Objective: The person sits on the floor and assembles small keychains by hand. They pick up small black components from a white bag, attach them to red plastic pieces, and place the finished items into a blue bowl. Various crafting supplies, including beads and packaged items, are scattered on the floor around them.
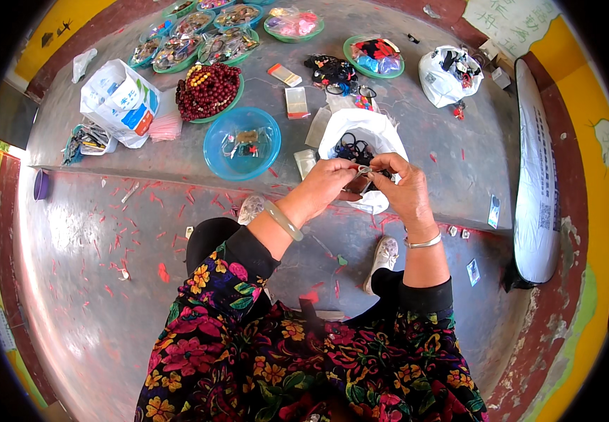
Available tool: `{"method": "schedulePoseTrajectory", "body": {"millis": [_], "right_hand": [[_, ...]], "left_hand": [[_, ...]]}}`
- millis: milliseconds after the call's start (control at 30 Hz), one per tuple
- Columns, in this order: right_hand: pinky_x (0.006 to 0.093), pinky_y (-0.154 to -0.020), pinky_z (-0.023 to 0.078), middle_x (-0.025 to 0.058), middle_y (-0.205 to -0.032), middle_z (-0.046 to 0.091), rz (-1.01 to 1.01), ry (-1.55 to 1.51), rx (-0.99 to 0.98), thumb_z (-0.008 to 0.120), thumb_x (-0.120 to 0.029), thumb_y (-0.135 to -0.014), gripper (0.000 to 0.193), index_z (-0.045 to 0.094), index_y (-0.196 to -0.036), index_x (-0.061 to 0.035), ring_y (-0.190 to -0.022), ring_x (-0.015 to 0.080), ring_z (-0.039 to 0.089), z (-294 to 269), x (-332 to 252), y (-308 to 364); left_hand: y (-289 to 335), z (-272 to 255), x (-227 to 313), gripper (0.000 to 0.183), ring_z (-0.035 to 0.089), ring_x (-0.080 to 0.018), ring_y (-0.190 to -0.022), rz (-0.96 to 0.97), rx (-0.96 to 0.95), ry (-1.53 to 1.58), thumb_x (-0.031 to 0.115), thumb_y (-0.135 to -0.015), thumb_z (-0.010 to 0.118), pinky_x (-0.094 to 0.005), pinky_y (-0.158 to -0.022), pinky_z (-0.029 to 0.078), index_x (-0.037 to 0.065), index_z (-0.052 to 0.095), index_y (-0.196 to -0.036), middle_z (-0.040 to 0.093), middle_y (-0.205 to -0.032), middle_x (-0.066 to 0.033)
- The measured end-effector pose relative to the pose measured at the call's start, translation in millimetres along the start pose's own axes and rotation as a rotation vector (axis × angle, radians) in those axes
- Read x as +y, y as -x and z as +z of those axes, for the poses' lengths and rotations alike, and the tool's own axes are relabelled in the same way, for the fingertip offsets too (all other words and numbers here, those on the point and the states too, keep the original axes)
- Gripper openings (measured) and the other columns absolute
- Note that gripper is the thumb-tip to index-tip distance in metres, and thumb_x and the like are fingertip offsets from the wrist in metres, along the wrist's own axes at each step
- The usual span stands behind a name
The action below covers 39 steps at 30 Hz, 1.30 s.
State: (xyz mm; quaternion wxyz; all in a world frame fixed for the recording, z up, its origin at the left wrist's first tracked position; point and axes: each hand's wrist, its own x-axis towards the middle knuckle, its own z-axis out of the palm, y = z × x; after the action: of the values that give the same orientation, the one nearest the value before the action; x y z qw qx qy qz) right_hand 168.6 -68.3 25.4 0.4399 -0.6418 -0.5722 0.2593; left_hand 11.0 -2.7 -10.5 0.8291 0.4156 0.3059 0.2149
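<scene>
My left hand [324, 184] and my right hand [404, 191] meet in front of me, fingers closed in a pinch. Between them is a small clear plastic bag [360, 181], gathered at its top, with something brownish inside that I cannot make out. Just beyond my hands stands an open white plastic bag [334, 132] holding black cords or hair ties [353, 148]. Left of it, a translucent blue basin [223, 165] contains a few small clear packets [248, 144].
Dark red bead strings [209, 95] fill a green tray. Several trays of small goods [230, 46] stand farther back. White bags [118, 98] flank the work area on the raised concrete ledge [178, 158]. A long white wrapped bundle [535, 183] leans at right.
</scene>
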Motion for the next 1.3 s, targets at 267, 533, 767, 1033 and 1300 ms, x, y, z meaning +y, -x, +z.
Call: {"method": "schedulePoseTrajectory", "body": {"millis": [267, 533, 767, 1033, 1300], "right_hand": [[0.0326, -0.063, 0.046, 0.0079, -0.074, 0.062, -0.308, 0.195, 0.025, 0.065, -0.001, -0.069, 0.011, 0.064, -0.08, -0.0037, -0.069, 0.0234, 0.059, -0.6, 0.5, -1.0], [0.0346, -0.068, 0.043, 0.0047, -0.076, 0.061, -0.592, 0.375, -0.085, 0.064, -0.002, -0.065, 0.012, 0.064, -0.077, -0.0061, -0.075, 0.0238, 0.058, -3.0, -5.1, -0.8], [0.0366, -0.079, 0.043, 0.0077, -0.085, 0.062, -0.524, 0.312, -0.037, 0.063, 0.001, -0.062, 0.012, 0.066, -0.072, -0.0045, -0.086, 0.0273, 0.056, -1.5, -1.9, -2.3], [0.0391, -0.093, 0.04, 0.0135, -0.111, 0.059, -0.451, 0.331, -0.042, 0.064, 0.0, -0.061, 0.013, 0.068, -0.073, -0.004, -0.115, 0.0343, 0.048, -3.3, -7.9, -1.7], [0.042, -0.1, 0.034, 0.0154, -0.12, 0.055, -0.47, 0.338, -0.14, 0.064, -0.007, -0.062, 0.012, 0.069, -0.073, -0.0046, -0.124, 0.037, 0.039, -2.5, -10.8, -0.8]], "left_hand": [[1.0, 1.5, 0.5, 0.029, 0.063, -0.0187, -0.086, -0.012, 0.049, 0.04, 0.016, -0.092, 0.049, -0.0328, -0.074, 0.055, -0.005, 0.054, -0.111, 0.062, -0.097, -0.0116], [2.4, 0.7, 2.4, 0.026, 0.06, -0.0167, -0.082, -0.082, 0.036, -0.004, 0.013, -0.089, 0.045, -0.0329, -0.071, 0.055, -0.003, 0.056, -0.107, 0.061, -0.091, -0.0089], [5.6, 3.3, 5.5, 0.025, 0.062, -0.0179, -0.086, -0.096, -0.064, -0.023, 0.011, -0.088, 0.045, -0.0344, -0.072, 0.055, -0.003, 0.056, -0.106, 0.061, -0.093, -0.0098], [4.7, 0.6, 5.4, 0.03, 0.063, -0.0191, -0.086, -0.087, -0.067, 0.05, 0.018, -0.091, 0.049, -0.0319, -0.069, 0.056, -0.004, 0.055, -0.111, 0.061, -0.097, -0.0111], [5.4, 2.4, 7.8, 0.03, 0.063, -0.0217, -0.085, -0.08, -0.04, 0.046, 0.016, -0.092, 0.045, -0.0337, -0.069, 0.057, -0.005, 0.053, -0.113, 0.06, -0.1, -0.0135]]}}
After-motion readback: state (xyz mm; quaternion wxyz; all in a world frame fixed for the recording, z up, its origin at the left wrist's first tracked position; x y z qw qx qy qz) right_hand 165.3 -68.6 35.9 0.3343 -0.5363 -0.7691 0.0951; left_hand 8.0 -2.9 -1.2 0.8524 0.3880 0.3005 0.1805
